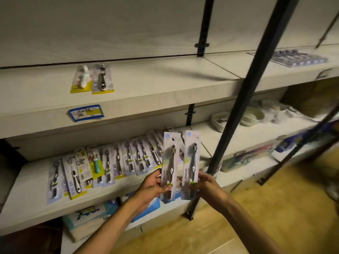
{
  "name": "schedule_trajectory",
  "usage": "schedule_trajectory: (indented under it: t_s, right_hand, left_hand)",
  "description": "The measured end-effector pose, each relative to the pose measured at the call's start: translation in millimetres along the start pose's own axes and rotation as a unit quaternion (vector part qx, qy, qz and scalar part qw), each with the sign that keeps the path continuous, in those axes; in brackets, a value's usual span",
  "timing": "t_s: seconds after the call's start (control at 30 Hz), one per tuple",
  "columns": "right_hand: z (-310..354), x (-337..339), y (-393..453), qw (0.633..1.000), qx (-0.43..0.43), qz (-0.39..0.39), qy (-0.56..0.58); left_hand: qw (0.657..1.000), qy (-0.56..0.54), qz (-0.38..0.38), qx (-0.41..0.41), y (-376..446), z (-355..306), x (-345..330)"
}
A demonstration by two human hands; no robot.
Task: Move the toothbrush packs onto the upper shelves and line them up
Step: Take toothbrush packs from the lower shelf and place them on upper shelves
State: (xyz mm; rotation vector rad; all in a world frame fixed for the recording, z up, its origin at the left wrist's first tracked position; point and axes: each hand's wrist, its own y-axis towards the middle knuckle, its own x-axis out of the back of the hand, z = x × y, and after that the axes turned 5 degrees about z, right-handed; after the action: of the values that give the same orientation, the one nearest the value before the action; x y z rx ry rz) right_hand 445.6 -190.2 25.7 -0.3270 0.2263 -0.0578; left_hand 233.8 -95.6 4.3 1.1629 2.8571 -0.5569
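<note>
Toothbrush packs held upright, one pinched in each hand's grip: left hand; right hand; more lie on the lower shelf.

Two packs side by side on upper shelf; row of packs on lower shelf below; bowls farther right.

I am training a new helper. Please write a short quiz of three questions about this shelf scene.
1. True or false: the upper shelf already holds two packs.
2. What does the left hand hold?
A. one pack
B. a bowl
C. nothing
3. Fill in: the right hand holds one ____.

Key: 1 true; 2 A; 3 pack.
</note>
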Motion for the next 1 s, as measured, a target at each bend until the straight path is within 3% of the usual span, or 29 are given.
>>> schedule_trajectory:
  t_s: [0.33, 0.67, 1.0]
  right_hand:
    - [52, 121, -52, 0.997, 0.059, -0.007, -0.049]
    - [138, 256, -98, 0.989, 0.133, -0.014, -0.054]
    - [236, 349, -85, 0.974, 0.210, -0.065, -0.061]
  left_hand:
    - [0.998, 0.011, 0.004, -0.057, 35, -51, -129]
    - [0.982, 0.061, -0.032, -0.175, 88, -122, -277]
    - [0.959, 0.067, -0.077, -0.266, 151, -230, -349]
